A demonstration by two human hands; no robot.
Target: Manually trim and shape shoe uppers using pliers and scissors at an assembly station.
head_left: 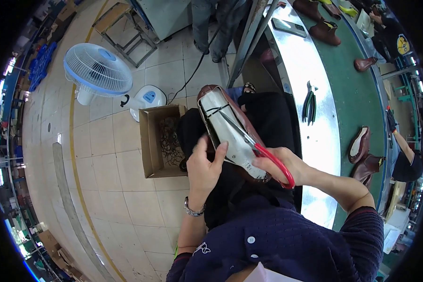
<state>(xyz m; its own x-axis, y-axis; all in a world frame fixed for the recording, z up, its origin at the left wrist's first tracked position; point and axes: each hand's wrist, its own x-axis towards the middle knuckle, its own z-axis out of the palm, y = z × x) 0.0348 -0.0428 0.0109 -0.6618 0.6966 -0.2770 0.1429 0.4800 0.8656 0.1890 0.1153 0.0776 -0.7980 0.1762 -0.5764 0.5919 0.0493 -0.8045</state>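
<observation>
A brown leather shoe (237, 151) lies over my lap with its whitish underside up and its toe pointing away. A dark cord or strip crosses the underside near the toe. My left hand (205, 167) is at the shoe's left edge, thumb by the underside and fingers curled at the side. In my right hand (286, 164) are scissors (273, 159) with red loop handles. Their metal blades lie along the underside, tips close to the dark cord. How far apart the blades are is hard to see.
An open cardboard box (150, 141) with dark tangled strands stands left of my knee, near a fan (98, 70). To the right, a metal ledge (317, 164) bears dark-handled nippers (309, 105) and a phone (289, 27). Beyond runs a green belt (345, 94) with brown shoes (360, 143).
</observation>
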